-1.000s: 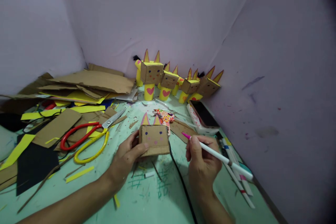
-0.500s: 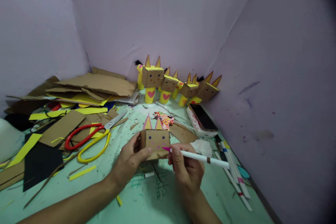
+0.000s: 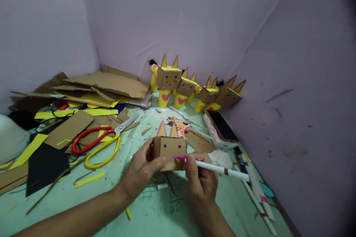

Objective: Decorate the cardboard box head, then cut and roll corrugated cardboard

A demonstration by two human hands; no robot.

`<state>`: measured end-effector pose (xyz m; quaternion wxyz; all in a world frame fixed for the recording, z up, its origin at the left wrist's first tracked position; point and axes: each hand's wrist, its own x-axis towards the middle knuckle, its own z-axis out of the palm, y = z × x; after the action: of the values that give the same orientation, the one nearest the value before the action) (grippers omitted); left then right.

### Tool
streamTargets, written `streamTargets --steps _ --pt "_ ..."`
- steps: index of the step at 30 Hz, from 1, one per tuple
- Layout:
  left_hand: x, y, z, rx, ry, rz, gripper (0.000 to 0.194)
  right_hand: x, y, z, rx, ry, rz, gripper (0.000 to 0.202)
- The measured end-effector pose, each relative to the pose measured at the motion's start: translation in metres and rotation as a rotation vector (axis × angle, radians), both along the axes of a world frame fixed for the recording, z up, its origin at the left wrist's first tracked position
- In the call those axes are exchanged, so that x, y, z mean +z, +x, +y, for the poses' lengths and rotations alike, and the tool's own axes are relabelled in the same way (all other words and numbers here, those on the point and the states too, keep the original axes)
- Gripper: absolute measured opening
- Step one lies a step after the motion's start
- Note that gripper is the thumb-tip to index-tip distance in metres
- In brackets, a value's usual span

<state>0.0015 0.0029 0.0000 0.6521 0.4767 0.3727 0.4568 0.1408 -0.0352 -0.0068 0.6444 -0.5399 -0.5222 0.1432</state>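
A small cardboard box head [image 3: 174, 146] with two pointed yellow ears edged in pink faces me, with dark dot eyes and pink marks drawn on its front. My left hand [image 3: 146, 166] grips it by the left side, thumb across the lower front. In my right hand [image 3: 201, 177] is a white marker [image 3: 214, 167] with a magenta tip, held like a pen. The tip is at the lower front of the box, by the pink marks. Behind the box lies a scrap of flower-patterned paper [image 3: 180, 126].
Red-and-yellow-handled scissors [image 3: 96, 144] lie at left among paper scraps, below stacked cardboard [image 3: 108, 83]. Several yellow cardboard animals [image 3: 169, 77] stand along the back wall. A phone [image 3: 222, 126] rests at right, above several white markers [image 3: 257, 189].
The whole view has shifted, so most things appear a little further right. The marker tip stays near the lower front of the box, and both hands keep their hold.
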Motion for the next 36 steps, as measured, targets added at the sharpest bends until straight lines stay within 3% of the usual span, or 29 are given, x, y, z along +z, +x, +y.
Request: streamTargets --steps 15,22,30,36 --pt "0.0014 0.0009 0.0011 0.004 0.008 0.026 0.058 0.0023 0.0074 0.0034 0.054 0.098 -0.262 0.019" --pt "0.0008 0.0003 0.0006 -0.001 0.003 0.026 0.057 0.0011 0.0012 -0.0003 0.05 0.016 -0.12 0.022" --pt "-0.0001 -0.0003 -0.0001 -0.008 0.015 0.019 0.056 0.0025 0.0063 0.0022 0.047 0.084 -0.231 0.018" --pt "0.0002 -0.0003 0.0008 -0.001 0.022 0.037 0.056 0.0029 0.0045 0.0011 0.04 0.043 -0.199 0.02"
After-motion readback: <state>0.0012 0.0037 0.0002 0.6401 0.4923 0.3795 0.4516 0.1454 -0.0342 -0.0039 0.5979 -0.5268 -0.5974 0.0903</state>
